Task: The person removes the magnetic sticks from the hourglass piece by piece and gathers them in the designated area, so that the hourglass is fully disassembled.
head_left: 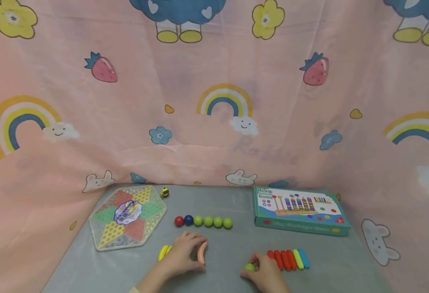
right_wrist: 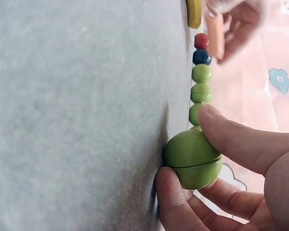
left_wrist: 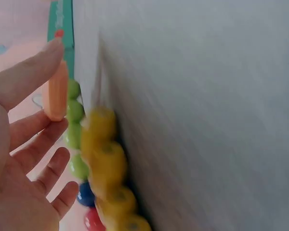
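My left hand pinches a peach-coloured curved piece between thumb and fingertips, raised off the table in the left wrist view. Beside that hand lie yellow curved pieces, partly hidden by it in the head view and blurred in the left wrist view. At right, my right hand pinches a green ball with a seam round its middle, low at the grey surface. Beyond both hands runs a row of balls: one red, one blue, several green.
Several short rods, red, yellow-green and blue, lie side by side next to the right hand. A hexagonal star-pattern game board is at far left, with a small yellow-and-black toy near it. A green game box lies at back right. Behind hangs a pink printed cloth.
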Demonstrator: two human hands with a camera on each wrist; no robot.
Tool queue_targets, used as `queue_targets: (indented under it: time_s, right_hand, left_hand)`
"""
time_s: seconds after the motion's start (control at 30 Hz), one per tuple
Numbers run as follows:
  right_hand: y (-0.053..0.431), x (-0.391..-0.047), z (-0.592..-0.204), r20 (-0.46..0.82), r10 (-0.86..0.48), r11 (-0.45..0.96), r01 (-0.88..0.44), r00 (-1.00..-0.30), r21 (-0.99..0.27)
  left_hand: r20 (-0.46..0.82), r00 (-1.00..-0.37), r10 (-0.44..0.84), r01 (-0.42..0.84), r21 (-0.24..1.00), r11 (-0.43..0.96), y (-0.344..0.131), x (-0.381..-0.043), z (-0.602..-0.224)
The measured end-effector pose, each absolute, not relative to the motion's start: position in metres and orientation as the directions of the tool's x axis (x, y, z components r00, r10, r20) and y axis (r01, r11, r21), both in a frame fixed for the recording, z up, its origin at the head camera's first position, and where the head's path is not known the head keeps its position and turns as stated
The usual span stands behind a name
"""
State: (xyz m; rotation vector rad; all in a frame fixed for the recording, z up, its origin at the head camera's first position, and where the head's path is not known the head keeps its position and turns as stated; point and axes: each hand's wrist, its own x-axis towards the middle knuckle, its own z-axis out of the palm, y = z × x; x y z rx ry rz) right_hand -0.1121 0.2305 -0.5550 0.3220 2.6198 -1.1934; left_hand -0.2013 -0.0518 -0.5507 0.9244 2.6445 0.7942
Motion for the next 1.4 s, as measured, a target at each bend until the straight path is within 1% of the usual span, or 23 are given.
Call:
queue_targets:
  time_s: [0.07, 0.23, 0.47, 0.57, 0.67, 0.77, 0.87, 0.97, 1.03, 1.17, 1.4]
  right_hand:
    - [0.231, -0.112, -0.555, -0.302, 0.093, 0.64, 0.289, -0.949, -0.712]
    - [0.231, -0.112, -0.553, -0.303, 0.082, 0.642, 0.282, -0.95, -0.713]
    - [0.231, -0.118, -0.547, -0.291, 0.085, 0.683, 0.268, -0.953, -0.679]
    - [0.232, -0.128, -0.541, -0.274, 0.091, 0.696, 0.258, -0.957, -0.67]
    - [0.233, -0.144, -0.532, -0.262, 0.094, 0.675, 0.254, -0.961, -0.693]
    - [0.232, -0.164, -0.526, -0.184, 0.092, 0.646, 0.199, -0.979, -0.737]
    - [0.227, -0.183, -0.525, -0.055, 0.11, 0.65, 0.114, -0.992, -0.751]
    - [0.219, -0.198, -0.532, 0.038, 0.142, 0.69, 0.071, -0.989, -0.721]
    - [0.216, -0.206, -0.537, 0.063, 0.165, 0.708, 0.074, -0.984, -0.702]
    - [0.214, -0.218, -0.547, 0.057, 0.184, 0.731, 0.098, -0.981, -0.675]
    - [0.212, -0.223, -0.56, 0.001, 0.181, 0.727, 0.133, -0.983, -0.673]
  left_hand:
    - [-0.04, -0.776, 0.63, 0.512, 0.545, 0.665, -0.059, -0.202, -0.554]
    - [-0.073, -0.782, 0.62, 0.486, 0.552, 0.678, -0.072, -0.203, -0.563]
    - [-0.088, -0.778, 0.622, 0.48, 0.556, 0.678, -0.075, -0.201, -0.564]
    - [-0.067, -0.777, 0.626, 0.489, 0.562, 0.667, -0.073, -0.198, -0.561]
    - [0.006, -0.78, 0.626, 0.513, 0.579, 0.634, -0.068, -0.193, -0.556]
    - [0.105, -0.766, 0.634, 0.559, 0.596, 0.576, -0.058, -0.184, -0.554]
    - [0.168, -0.739, 0.652, 0.595, 0.617, 0.515, -0.048, -0.173, -0.554]
    - [0.164, -0.724, 0.67, 0.589, 0.653, 0.477, -0.041, -0.164, -0.555]
    - [0.136, -0.721, 0.68, 0.562, 0.689, 0.458, -0.038, -0.161, -0.555]
    - [0.095, -0.718, 0.69, 0.52, 0.731, 0.441, -0.035, -0.158, -0.552]
    - [0.128, -0.733, 0.668, 0.524, 0.732, 0.434, -0.036, -0.158, -0.55]
